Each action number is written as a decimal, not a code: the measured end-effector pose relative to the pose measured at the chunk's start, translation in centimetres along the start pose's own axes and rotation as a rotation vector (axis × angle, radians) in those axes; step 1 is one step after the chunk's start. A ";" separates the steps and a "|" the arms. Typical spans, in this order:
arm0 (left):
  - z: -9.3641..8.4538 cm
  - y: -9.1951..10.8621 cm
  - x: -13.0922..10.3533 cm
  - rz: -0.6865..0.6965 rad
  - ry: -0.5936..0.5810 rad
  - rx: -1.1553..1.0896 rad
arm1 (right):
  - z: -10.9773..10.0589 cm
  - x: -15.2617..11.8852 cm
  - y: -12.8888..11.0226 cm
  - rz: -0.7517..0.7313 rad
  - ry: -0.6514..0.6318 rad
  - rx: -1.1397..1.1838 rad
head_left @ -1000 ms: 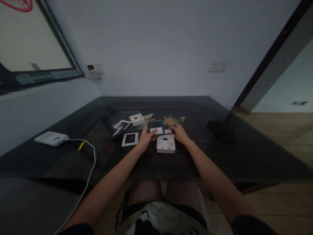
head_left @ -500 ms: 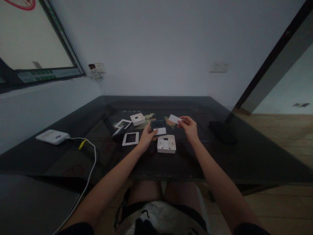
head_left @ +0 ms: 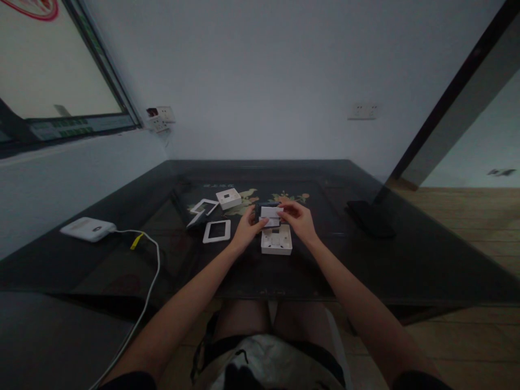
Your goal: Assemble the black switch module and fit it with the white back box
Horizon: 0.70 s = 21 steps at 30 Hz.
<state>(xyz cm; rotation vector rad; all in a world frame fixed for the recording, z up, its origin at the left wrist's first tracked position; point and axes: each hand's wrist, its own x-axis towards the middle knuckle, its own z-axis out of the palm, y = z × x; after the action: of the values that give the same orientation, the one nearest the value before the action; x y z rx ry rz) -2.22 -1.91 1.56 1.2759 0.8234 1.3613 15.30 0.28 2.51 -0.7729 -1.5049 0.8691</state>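
My left hand [head_left: 246, 230] is closed round the left side of a dark switch module [head_left: 258, 212], its thumb on a lower white rectangular plate [head_left: 273, 222] that lies over the module's near half. Between the fingers of my right hand [head_left: 299, 218] is a second white rectangular plate [head_left: 271, 212], held over the far half of the module. Whether this plate touches the module I cannot tell. Just below both hands a white square mounting box [head_left: 277, 251] rests on the dark table [head_left: 325, 265], its open side up.
Left of my hands lie a white square frame [head_left: 206, 232], another white frame [head_left: 211, 203], a dark piece [head_left: 196, 219] and a second white box [head_left: 229, 205]. A white device [head_left: 87, 229] with a cable [head_left: 158, 254] sits far left. A black flat object [head_left: 369, 219] lies right.
My right hand has moved left with its white plate, from beside the module to over it. My left hand keeps its hold on the module.
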 end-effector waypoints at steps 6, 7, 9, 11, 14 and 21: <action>-0.5 -0.3 0.3 0.190 0.007 0.163 | 0.4 -0.7 -1.0 -0.204 -0.009 -0.265; -0.5 -0.3 0.2 0.223 0.020 0.212 | 0.4 -0.8 -1.2 -0.240 -0.011 -0.298; -0.6 -0.3 0.1 0.292 0.049 0.308 | 0.4 -1.0 -1.5 -0.290 -0.015 -0.336; -0.7 -0.2 -0.1 0.362 0.062 0.368 | 0.5 -1.2 -1.6 -0.322 0.001 -0.341; -0.8 -0.1 -0.4 0.448 0.057 0.411 | 0.6 -1.2 -1.4 -0.342 0.061 -0.324; -0.9 0.2 -1.0 0.550 0.049 0.551 | -0.2 -0.7 -0.7 -0.307 -0.003 -0.303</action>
<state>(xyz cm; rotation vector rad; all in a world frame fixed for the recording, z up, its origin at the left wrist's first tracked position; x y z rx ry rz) -3.26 -2.82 1.36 2.0119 0.9629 1.6572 15.56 -0.69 2.79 -0.7311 -1.7260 0.4180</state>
